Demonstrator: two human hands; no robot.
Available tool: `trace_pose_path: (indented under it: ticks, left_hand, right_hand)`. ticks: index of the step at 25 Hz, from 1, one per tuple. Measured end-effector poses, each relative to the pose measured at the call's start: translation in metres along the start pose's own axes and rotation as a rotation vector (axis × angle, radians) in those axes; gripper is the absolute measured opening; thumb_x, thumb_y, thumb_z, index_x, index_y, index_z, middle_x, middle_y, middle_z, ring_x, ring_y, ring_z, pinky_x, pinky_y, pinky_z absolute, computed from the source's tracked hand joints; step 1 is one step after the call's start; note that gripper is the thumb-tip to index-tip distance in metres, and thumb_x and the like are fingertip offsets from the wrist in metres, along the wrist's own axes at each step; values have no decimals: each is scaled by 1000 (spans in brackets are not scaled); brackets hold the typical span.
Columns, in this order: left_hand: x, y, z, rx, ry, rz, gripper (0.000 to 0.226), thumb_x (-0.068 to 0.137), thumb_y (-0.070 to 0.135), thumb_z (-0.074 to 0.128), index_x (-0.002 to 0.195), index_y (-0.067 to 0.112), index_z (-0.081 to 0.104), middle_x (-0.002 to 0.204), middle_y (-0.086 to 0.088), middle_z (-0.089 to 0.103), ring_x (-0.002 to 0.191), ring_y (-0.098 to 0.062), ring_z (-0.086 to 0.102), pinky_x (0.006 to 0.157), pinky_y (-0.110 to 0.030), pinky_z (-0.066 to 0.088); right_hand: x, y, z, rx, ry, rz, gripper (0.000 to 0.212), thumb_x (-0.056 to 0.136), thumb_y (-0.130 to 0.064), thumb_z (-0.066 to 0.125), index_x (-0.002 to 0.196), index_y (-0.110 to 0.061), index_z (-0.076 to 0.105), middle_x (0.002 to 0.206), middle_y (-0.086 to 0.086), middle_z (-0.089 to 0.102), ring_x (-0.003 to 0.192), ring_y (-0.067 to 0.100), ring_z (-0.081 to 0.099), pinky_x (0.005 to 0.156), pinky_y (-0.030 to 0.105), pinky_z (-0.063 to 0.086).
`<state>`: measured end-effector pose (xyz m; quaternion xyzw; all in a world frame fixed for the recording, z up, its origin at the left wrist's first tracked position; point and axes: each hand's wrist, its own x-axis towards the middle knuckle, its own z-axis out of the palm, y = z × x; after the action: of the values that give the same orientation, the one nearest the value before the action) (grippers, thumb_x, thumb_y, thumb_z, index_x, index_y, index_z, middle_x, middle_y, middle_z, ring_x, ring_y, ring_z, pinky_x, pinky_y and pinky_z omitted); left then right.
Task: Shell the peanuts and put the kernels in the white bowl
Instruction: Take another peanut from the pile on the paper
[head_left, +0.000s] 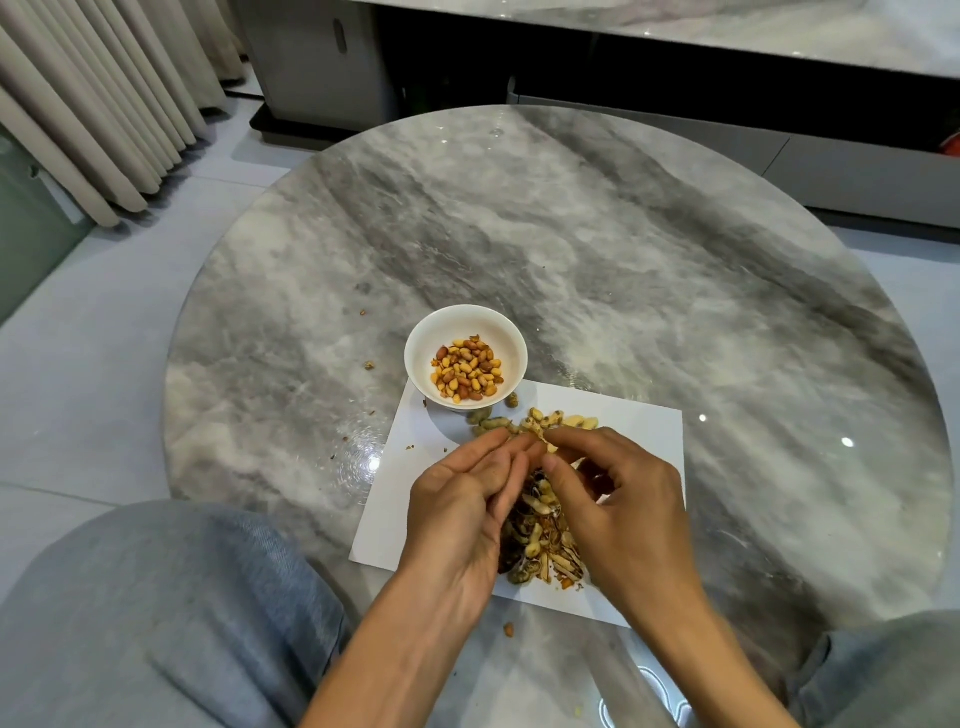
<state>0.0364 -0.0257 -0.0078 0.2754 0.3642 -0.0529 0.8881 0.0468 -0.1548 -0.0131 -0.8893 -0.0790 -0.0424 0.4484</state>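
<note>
The left hand (462, 499) and the right hand (618, 499) meet fingertip to fingertip above a white sheet of paper (644, 431) on the round marble surface (623, 260); between them they pinch a peanut (543, 441), the left fingers fairly straight and closing on it from the left, the right thumb and forefinger curled onto it from the right, the other right fingers loosely bent; whether the shell has split yet is too small to tell.

The white bowl (511, 340) stands just beyond the hands, its foot on the far left corner of the paper; a shallow layer of kernels (466, 369), some red-skinned and some bare yellow, covers its bottom, so a good share of the work looks done.

A short row of unshelled peanuts (491, 423) lies on the paper between the bowl and the fingertips, running right towards a few paler pieces; that small stock seems to be what is left. Under and nearer than the hands sits a heap of empty shells (540, 551), larger than the unshelled row, which supports the judgement that the task is well past halfway.

One stray kernel (508, 630) lies off the paper near the surface's near edge, and a few crumbs of skin are scattered left of the bowl; grey-trousered knees frame the near corners.
</note>
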Motion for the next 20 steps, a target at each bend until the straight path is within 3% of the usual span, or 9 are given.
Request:
trace_pose_path:
  ticks: [4,7,10,13,17,20]
  left_hand:
    - [-3,2,1,-18,3,-49,22,97,0,53,115,-10,63,104,-24,73,94,-26,75,80,-28,60]
    - [-5,4,1,-34,-2,-139,31,102,15,50,115,-10,63,107,-24,72,97,-29,74,83,-33,60]
    - [-5,5,0,-30,-7,-167,41,103,27,48,120,-7,63,109,-23,72,95,-26,74,78,-32,62]
    - [-5,6,-1,20,-23,-193,47,103,35,45,122,-4,63,112,-21,72,103,-26,72,87,-34,57]
    - [-8,6,1,57,-43,-222,48,102,36,45,123,-4,62,111,-21,72,100,-27,73,80,-32,62]
    - [-10,4,0,77,-50,-239,48,102,34,46,122,-6,62,111,-22,72,99,-29,73,81,-34,61]
  right_hand:
    - [1,4,2,46,-9,33,18,88,-18,74,105,-24,77,88,-18,69,78,-3,62,69,8,43]
    - [2,6,-1,-19,1,-19,20,88,-18,74,107,-26,76,89,-16,67,76,0,60,68,13,43]
    - [1,3,1,-88,-128,-145,26,87,-20,69,112,-29,73,93,-12,64,84,2,60,73,19,47]
    - [1,3,7,-164,-241,-168,20,87,-22,66,106,-26,74,90,-9,62,82,11,60,72,29,51]
    - [6,3,5,-185,-183,-25,13,82,-15,74,90,-24,75,81,-11,62,68,3,54,63,12,39]
    - [5,1,5,-184,-189,27,14,78,-12,73,85,-24,73,78,-15,59,68,-1,53,60,8,36]
